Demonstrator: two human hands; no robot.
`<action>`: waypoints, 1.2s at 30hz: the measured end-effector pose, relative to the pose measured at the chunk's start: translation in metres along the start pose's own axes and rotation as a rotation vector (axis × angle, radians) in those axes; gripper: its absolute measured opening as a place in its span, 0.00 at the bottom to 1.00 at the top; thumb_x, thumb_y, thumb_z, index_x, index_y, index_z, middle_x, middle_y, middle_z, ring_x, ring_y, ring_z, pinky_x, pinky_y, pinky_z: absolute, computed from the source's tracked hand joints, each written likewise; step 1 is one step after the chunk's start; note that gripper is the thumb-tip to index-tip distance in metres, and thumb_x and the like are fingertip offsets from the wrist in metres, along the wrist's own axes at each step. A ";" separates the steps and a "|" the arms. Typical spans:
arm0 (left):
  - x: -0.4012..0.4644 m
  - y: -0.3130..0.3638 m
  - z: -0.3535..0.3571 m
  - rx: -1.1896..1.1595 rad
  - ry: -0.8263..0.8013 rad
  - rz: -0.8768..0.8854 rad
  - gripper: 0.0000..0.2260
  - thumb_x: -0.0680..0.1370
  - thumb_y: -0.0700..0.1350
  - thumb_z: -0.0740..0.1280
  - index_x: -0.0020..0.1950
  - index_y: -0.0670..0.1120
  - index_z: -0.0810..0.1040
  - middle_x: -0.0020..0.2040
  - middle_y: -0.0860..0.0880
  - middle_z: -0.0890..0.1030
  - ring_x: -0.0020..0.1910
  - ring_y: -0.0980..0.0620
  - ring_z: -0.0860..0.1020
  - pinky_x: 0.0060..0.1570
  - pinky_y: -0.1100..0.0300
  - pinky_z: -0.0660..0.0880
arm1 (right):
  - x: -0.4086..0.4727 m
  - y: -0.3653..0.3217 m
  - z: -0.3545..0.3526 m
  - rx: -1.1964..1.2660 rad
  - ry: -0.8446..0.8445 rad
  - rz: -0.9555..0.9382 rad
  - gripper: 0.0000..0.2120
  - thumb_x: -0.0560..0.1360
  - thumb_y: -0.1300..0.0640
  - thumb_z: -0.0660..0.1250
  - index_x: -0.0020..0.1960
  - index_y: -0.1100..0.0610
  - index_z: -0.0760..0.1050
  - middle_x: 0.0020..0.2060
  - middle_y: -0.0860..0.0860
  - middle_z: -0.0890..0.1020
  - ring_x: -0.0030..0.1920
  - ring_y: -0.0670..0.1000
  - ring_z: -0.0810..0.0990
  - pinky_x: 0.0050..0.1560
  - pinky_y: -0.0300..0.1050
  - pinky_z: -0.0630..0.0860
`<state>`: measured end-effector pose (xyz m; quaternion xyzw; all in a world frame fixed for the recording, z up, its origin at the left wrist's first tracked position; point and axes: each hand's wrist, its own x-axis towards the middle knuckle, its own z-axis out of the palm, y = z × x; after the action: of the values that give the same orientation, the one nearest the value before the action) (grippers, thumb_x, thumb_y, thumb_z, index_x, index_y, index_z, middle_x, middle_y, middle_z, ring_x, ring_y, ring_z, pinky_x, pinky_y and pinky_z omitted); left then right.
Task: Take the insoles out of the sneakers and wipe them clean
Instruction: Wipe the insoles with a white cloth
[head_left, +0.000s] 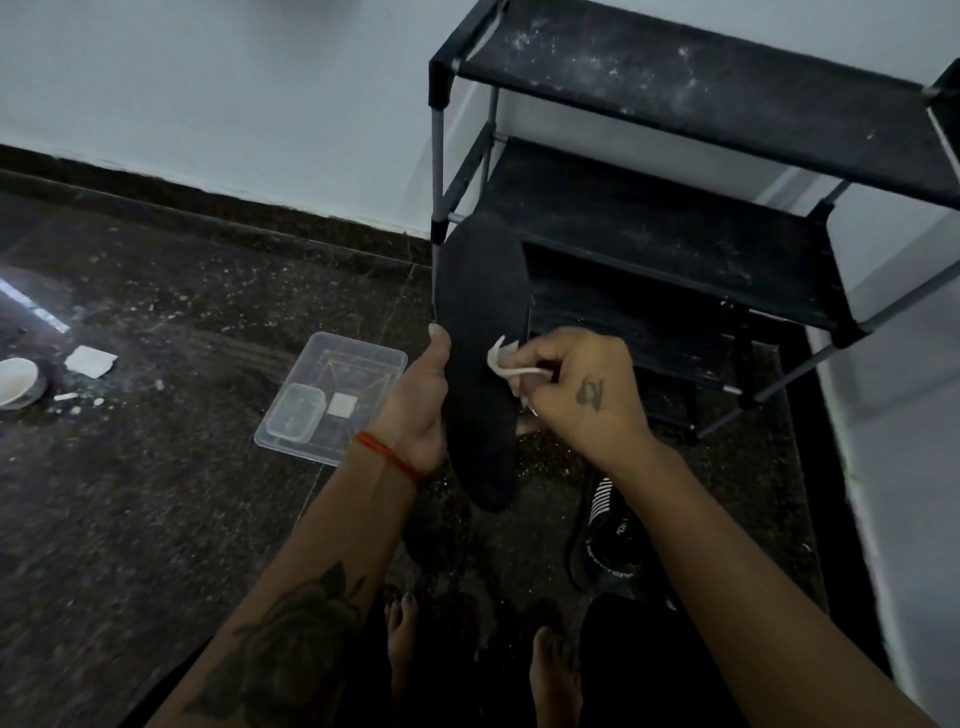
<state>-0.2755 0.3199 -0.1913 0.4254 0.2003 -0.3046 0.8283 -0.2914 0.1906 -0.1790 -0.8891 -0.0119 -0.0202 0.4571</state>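
Observation:
My left hand (423, 402) grips a black insole (480, 312) by its left edge and holds it upright in front of me, toe end up. My right hand (582, 392) pinches a small white wipe (501, 358) and presses it against the insole's right side, near the middle. A black sneaker (605, 535) with white stripes lies on the floor below my right forearm. A second dark shape (431, 535), perhaps the other sneaker or insole, lies on the floor under the held insole, too dark to tell.
A black shoe rack (701, 171) with dusty shelves stands right behind the insole. A clear plastic tray (358, 358) holding a small box and a white pad sits on the dark floor at left. Farther left are a white bowl (18, 382) and a white pad (91, 361). My bare feet (553, 670) are below.

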 end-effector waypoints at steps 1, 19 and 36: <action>-0.001 -0.001 0.001 0.002 -0.002 0.006 0.28 0.81 0.60 0.45 0.67 0.43 0.71 0.47 0.44 0.81 0.39 0.50 0.83 0.34 0.60 0.81 | 0.000 0.002 0.003 -0.110 0.008 -0.023 0.10 0.69 0.66 0.69 0.44 0.52 0.83 0.40 0.46 0.81 0.42 0.49 0.81 0.43 0.47 0.80; 0.008 -0.001 -0.010 -0.115 -0.118 -0.063 0.31 0.79 0.64 0.46 0.67 0.44 0.71 0.56 0.41 0.81 0.52 0.41 0.80 0.50 0.38 0.76 | 0.003 -0.006 -0.007 0.294 0.034 0.339 0.06 0.68 0.63 0.69 0.38 0.54 0.81 0.31 0.48 0.80 0.34 0.45 0.78 0.33 0.40 0.74; 0.012 -0.009 -0.010 -0.011 -0.144 -0.025 0.27 0.81 0.60 0.47 0.53 0.43 0.78 0.42 0.44 0.85 0.39 0.49 0.85 0.37 0.57 0.82 | 0.006 0.009 0.015 -0.198 0.156 -0.112 0.06 0.69 0.63 0.69 0.42 0.55 0.82 0.41 0.52 0.80 0.41 0.47 0.77 0.40 0.31 0.70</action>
<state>-0.2734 0.3201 -0.2088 0.3952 0.1471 -0.3439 0.8390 -0.2848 0.1974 -0.1951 -0.9236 -0.0240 -0.1157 0.3648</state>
